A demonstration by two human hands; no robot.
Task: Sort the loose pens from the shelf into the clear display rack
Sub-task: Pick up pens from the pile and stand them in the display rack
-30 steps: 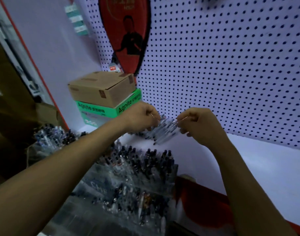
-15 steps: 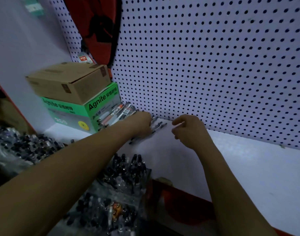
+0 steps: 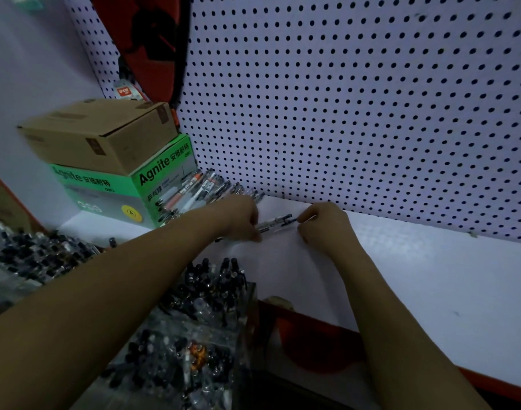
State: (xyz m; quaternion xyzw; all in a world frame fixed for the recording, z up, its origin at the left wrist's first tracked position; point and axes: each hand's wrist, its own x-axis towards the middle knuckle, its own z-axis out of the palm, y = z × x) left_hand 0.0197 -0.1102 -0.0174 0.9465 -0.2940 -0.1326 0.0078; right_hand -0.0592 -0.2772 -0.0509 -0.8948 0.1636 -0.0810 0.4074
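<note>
Loose pens (image 3: pixel 200 189) lie in a pile on the white shelf (image 3: pixel 430 276), between the green box and the pegboard. My left hand (image 3: pixel 241 220) and my right hand (image 3: pixel 324 229) are both low over the shelf, each gripping one end of a small bunch of clear pens with black caps (image 3: pixel 278 224). The clear display rack (image 3: pixel 247 294) stands below the shelf at the bottom centre, its tiers full of upright black-capped pens (image 3: pixel 211 279).
A green Agnite box (image 3: pixel 140 190) with a brown carton (image 3: pixel 105 134) on top sits at the shelf's left end. White pegboard (image 3: pixel 356 113) backs the shelf; a red paddle cover (image 3: pixel 152 39) hangs on it. More racked pens (image 3: pixel 31 255) are at far left.
Both hands came down from in front of the pegboard to the shelf surface. The right hand, which held nothing half a second ago, now grips the end of the pen bunch.
</note>
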